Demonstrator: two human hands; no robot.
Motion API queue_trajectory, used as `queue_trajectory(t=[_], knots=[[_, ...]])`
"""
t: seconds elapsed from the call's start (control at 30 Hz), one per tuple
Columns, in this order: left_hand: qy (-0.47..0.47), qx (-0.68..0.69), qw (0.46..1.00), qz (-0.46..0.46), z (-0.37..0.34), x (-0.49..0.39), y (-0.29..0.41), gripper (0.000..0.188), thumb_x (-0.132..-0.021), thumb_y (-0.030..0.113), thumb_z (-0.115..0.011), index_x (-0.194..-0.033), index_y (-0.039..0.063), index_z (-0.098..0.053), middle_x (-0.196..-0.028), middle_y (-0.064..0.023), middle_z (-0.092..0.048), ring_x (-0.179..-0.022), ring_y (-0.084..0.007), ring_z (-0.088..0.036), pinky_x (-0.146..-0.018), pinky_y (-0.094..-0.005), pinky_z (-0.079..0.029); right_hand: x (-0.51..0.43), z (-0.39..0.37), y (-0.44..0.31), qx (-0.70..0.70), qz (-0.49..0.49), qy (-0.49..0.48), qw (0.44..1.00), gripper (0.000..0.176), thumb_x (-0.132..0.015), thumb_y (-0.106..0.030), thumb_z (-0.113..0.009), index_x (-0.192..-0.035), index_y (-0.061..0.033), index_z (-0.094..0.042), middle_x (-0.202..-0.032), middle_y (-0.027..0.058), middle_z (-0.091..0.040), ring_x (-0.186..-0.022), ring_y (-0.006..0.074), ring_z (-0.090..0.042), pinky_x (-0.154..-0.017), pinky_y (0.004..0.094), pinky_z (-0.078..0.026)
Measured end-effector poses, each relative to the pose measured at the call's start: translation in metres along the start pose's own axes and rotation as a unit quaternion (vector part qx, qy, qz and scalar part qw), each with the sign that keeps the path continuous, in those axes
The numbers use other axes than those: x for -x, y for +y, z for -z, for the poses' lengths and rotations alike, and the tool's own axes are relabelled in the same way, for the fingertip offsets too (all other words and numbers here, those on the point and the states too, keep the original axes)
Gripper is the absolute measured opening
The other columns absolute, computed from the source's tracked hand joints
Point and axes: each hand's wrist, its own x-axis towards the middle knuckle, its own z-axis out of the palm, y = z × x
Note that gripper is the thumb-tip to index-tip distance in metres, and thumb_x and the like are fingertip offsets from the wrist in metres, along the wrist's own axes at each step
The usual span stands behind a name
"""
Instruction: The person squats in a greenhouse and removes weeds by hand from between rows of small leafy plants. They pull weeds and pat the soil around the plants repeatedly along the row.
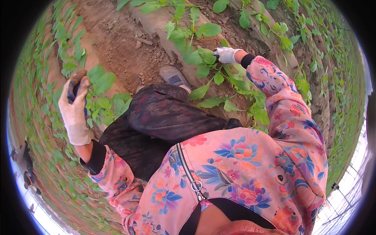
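My left hand [74,102], in a white knit glove with dark blue coating and soil-stained fingertips, is raised at the left beside leafy green plants [102,83]. Its fingers curl towards the thumb around a dark hollow; I see no object there. To the right, my right hand [227,55], in a similar glove, reaches down to a broad-leaved green plant [202,58]. Those fingertips are at the leaf edges, partly hidden, so whether they grip a leaf or stem cannot be told. More leaves and stems [235,82] spread below that hand.
My bent legs in dark patterned trousers [173,114] and one shoe [173,75] are between the two plant rows. Bare brown soil [117,44] with clods runs ahead. Further planted rows [317,58] lie to the right. A pale structure with a grid [340,202] stands at the rim.
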Motion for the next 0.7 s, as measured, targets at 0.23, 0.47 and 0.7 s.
queue_trajectory(t=[0.23, 0.47, 0.7], knots=[[0.099, 0.067, 0.991, -0.058, 0.026, 0.024, -0.020, 0.026, -0.082, 0.005, -0.063, -0.106, -0.004, -0.060, -0.098, -0.0049, -0.063, -0.089, -0.0097, -0.057, -0.081, -0.0221, -0.043, 0.003, 0.058, -0.084, -0.005, -0.005, 0.226, 0.974, 0.030, -0.080, -0.024, -0.053, -0.107, -0.0135, -0.060, -0.097, 0.0133, -0.064, -0.090, 0.0316, -0.061, -0.081, 0.0408, -0.047], [0.247, -0.137, 0.946, -0.159, 0.046, 0.049, 0.016, 0.022, -0.075, 0.006, -0.068, -0.096, 0.001, -0.064, -0.088, -0.0068, -0.063, -0.081, -0.0142, -0.060, -0.076, -0.0264, -0.046, -0.061, 0.061, -0.208, -0.041, 0.252, 0.241, 0.937, 0.041, -0.081, -0.026, -0.056, -0.120, -0.0116, -0.053, -0.111, 0.0130, -0.057, -0.100, 0.0304, -0.056, -0.086, 0.0388, -0.045], [0.269, -0.218, 0.925, -0.159, 0.051, 0.094, 0.069, 0.024, -0.074, 0.010, -0.070, -0.095, 0.001, -0.064, -0.087, -0.0085, -0.062, -0.074, -0.0174, -0.057, -0.069, -0.0286, -0.045, -0.113, 0.056, -0.270, 0.121, 0.272, 0.110, 0.948, 0.065, -0.079, -0.030, -0.061, -0.137, -0.0192, -0.035, -0.134, 0.0156, -0.038, -0.120, 0.0360, -0.041, -0.095, 0.0438, -0.040]])
